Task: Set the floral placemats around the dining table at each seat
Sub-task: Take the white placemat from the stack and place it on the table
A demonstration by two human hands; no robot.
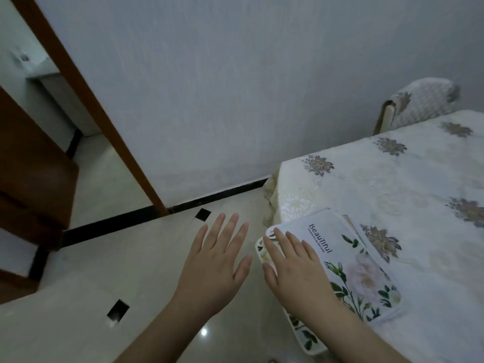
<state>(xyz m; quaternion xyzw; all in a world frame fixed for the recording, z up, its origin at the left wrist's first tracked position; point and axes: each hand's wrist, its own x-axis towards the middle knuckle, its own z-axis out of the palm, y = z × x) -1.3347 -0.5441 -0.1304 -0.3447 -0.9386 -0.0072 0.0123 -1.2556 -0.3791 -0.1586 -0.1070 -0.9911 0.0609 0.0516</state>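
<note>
A stack of white floral placemats [348,260], the top one printed with pink flowers and the word "Beautiful", lies at the near left edge of the dining table [408,184], partly overhanging it. My right hand [293,271] rests flat on the stack's left part, fingers spread over its corner. My left hand [217,260] hovers open over the floor to the left of the table, palm down, holding nothing. The table wears a cream cloth with brown flower motifs.
A chair [419,106] with a patterned cover stands at the table's far side against the grey wall. A brown wooden door frame [104,121] and a doorway are on the left. The glossy tiled floor [131,258] lies below my left hand.
</note>
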